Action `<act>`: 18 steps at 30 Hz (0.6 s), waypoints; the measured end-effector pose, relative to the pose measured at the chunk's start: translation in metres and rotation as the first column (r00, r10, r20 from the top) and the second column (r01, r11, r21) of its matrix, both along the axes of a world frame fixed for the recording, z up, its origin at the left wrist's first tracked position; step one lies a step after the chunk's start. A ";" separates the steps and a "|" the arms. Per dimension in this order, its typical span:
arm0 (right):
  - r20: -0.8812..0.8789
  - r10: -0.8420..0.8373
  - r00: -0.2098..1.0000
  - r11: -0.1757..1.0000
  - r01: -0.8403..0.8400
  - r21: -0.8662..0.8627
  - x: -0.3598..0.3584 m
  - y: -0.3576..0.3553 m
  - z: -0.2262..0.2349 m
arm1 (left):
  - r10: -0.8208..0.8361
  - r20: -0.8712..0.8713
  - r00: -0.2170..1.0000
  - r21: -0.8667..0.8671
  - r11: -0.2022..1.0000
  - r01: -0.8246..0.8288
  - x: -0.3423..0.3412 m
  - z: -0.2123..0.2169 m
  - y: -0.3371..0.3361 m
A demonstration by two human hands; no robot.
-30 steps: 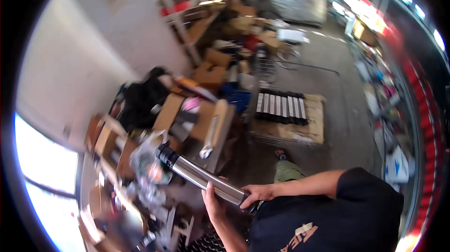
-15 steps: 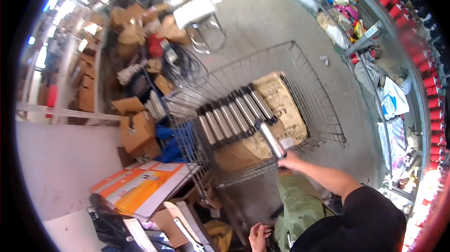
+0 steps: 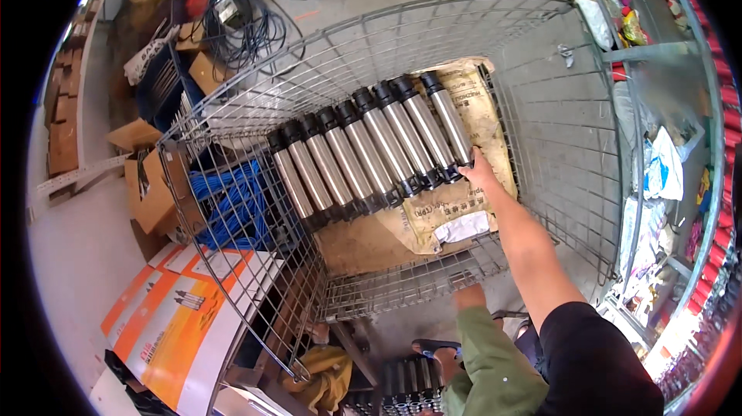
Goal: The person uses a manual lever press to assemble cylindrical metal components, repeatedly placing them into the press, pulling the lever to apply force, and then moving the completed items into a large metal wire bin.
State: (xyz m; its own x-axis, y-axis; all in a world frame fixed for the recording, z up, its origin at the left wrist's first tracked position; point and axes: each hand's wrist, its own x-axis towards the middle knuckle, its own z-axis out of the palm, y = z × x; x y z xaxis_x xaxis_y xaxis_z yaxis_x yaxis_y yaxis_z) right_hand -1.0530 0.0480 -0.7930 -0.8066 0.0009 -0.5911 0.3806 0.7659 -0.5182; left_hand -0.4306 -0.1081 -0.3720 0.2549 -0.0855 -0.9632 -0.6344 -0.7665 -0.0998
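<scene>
My right hand (image 3: 481,172) grips the near end of a metal cylinder with black ends (image 3: 448,116), which lies at the right end of a row inside a wire cart (image 3: 402,296). Several more silver cylinders (image 3: 352,157) of the same kind lie side by side to its left, black caps pointing away from me. Under them is a flattened yellow printed sack (image 3: 495,118) and brown cardboard (image 3: 355,246). A white paper piece (image 3: 462,227) rests on the sack near the cart's front. My left hand is out of view.
Left of the cart are an orange and white carton (image 3: 178,308), an open cardboard box (image 3: 154,192) and blue cable (image 3: 228,199). Dark coiled cable (image 3: 239,25) lies beyond. Shelving with bags (image 3: 657,168) runs along the right. More dark-ended cylinders (image 3: 410,377) sit below the cart.
My right hand has carried the cylinder forward and set it at the row's right end. My view has moved closer over the cart. My left hand has left the picture.
</scene>
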 end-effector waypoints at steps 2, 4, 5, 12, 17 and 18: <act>0.030 -0.032 0.999 0.989 0.036 -0.144 0.006 -0.017 -0.003 | 0.013 -0.069 0.998 0.000 1.000 -0.013 0.021 -0.003 0.011; 0.051 -0.015 0.999 0.981 0.025 -0.193 0.014 -0.016 -0.008 | -0.037 0.004 0.999 -0.083 0.996 0.037 -0.066 0.028 0.005; 0.239 -0.079 0.968 0.957 0.141 -0.254 0.032 -0.041 0.013 | -0.037 -0.044 0.998 -0.054 0.998 0.035 -0.032 0.027 0.019; 0.057 0.494 0.867 0.836 -0.457 -0.303 0.186 -0.097 0.102 | 0.186 -0.222 0.957 -0.087 0.974 -0.209 0.038 -0.016 0.080; 0.113 0.716 0.689 0.639 -0.582 -0.503 0.323 -0.137 0.179 | -0.045 -0.187 0.981 -0.347 0.938 -0.023 0.113 -0.051 0.092; 0.112 0.775 0.622 0.576 -0.622 -0.531 0.355 -0.148 0.203 | -0.049 -0.142 0.989 -0.399 0.917 -0.012 0.134 -0.058 0.103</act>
